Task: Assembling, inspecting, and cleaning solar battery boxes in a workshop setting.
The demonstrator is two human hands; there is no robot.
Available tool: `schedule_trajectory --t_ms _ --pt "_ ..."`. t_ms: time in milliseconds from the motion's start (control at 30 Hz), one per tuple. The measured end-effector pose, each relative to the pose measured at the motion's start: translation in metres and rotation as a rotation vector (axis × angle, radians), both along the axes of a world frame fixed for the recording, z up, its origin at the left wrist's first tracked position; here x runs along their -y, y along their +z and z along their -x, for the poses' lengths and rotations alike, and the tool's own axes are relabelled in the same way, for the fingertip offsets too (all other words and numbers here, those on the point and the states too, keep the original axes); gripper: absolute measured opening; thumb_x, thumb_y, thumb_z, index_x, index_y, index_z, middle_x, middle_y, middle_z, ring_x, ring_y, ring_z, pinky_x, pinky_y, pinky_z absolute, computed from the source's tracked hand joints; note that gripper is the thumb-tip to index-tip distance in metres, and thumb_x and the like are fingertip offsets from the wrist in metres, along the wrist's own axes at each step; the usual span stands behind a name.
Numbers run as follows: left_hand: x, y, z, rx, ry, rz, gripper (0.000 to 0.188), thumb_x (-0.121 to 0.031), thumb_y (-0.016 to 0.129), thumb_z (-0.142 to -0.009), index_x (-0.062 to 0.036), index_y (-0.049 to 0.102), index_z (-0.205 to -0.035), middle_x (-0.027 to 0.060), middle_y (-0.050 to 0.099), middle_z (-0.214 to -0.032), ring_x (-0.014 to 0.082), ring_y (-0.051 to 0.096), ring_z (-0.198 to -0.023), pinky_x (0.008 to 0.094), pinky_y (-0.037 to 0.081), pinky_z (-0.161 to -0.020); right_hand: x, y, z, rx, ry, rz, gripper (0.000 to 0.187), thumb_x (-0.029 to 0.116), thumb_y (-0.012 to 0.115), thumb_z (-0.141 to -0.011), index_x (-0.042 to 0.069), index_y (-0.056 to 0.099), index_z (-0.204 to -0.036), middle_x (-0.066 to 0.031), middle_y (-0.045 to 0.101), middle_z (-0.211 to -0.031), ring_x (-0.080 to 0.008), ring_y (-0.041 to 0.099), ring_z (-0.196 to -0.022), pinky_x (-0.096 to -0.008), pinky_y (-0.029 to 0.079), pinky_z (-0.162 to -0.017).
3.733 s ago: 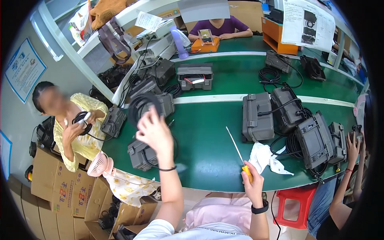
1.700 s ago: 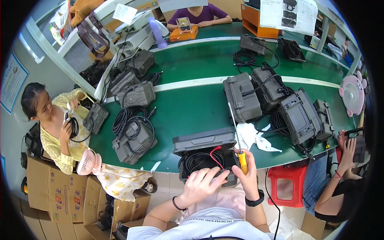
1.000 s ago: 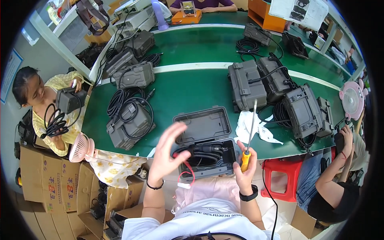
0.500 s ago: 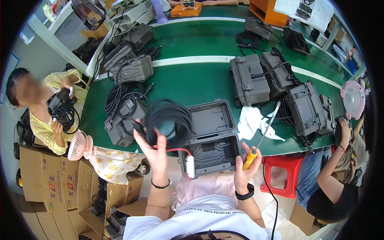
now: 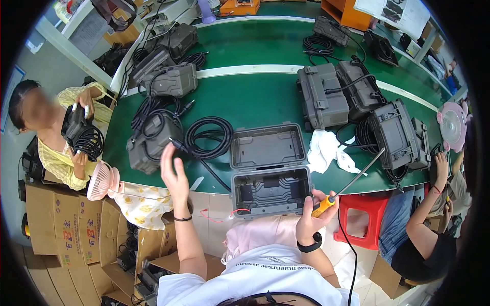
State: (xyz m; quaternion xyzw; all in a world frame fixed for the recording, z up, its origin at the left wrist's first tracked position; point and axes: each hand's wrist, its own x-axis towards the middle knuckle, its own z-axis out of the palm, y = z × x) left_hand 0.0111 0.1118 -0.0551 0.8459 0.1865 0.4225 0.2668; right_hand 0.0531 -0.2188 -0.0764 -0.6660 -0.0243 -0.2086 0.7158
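Note:
A coil of black ribbed cable lies on the green table beside an open dark grey case. Its hinged lid lies back flat, and the hollow base sits nearer me at the table edge. From the coil a strand runs to the base's left side. My left hand is left of the coil, fingers apart, its index fingertip at the cable's plug end; whether they touch I cannot tell. My right hand grips a yellow-handled screwdriver, its long shaft pointing up and right. A red wire shows at the base's front left.
More closed grey cases with cables stand right and left. A white cloth lies right of the open case. A red stool, pink fans and cardboard boxes are around. A person at left holds a case with coiled cable; another sits at right.
The coiled cable has gone from my raised left hand onto the table, and that hand has moved left and opened. The screwdriver's shaft has tilted further right.

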Motion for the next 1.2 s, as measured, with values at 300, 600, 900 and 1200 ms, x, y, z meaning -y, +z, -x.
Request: schedule_trajectory --t_ms 300,600,900,1200 --pt "0.046 0.019 0.024 -0.104 0.148 -0.242 0.039 -0.010 0.071 -0.086 -0.0086 0.062 -0.124 0.0143 0.055 -0.129 0.0337 0.053 -0.115 0.0443 0.042 -0.099 0.000 -0.007 0.005 0.043 -0.035 -0.003 0.061 -0.009 0.062 -0.086 0.008 0.032 -0.137 -0.0079 0.060 -0.095 -0.0132 0.056 -0.080 -0.0236 0.048 -0.076" --pt "0.097 0.007 0.045 -0.077 -0.781 0.250 0.041 -0.007 0.087 -0.066 -0.0046 0.070 -0.103 0.0049 0.072 -0.080 0.0217 0.067 -0.076 0.0317 0.052 -0.073 -0.005 -0.001 -0.003 0.038 -0.018 -0.045 0.060 -0.011 0.058 -0.089 0.005 0.033 -0.141 -0.0052 0.056 -0.094 -0.0106 0.051 -0.082 -0.0235 0.047 -0.079" --pt "0.135 0.063 0.013 -0.413 -0.730 0.067 0.054 -0.011 0.064 -0.089 -0.0019 0.051 -0.140 0.0052 0.071 -0.107 0.0280 0.053 -0.095 0.0408 0.042 -0.094 -0.003 0.000 -0.002 0.032 -0.017 -0.018 0.057 -0.010 0.060 -0.088 0.005 0.033 -0.135 -0.0057 0.057 -0.091 -0.0124 0.055 -0.077 -0.0234 0.049 -0.075" --pt "0.147 0.079 -0.002 -0.283 -0.636 0.574 0.053 -0.004 0.056 -0.095 -0.0038 0.043 -0.146 0.0181 0.064 -0.111 0.0277 0.060 -0.080 0.0309 0.049 -0.076 -0.003 0.001 -0.003 0.029 0.010 -0.010 0.058 -0.010 0.060 -0.087 0.004 0.033 -0.136 -0.0062 0.057 -0.089 -0.0126 0.055 -0.076 -0.0233 0.049 -0.074"
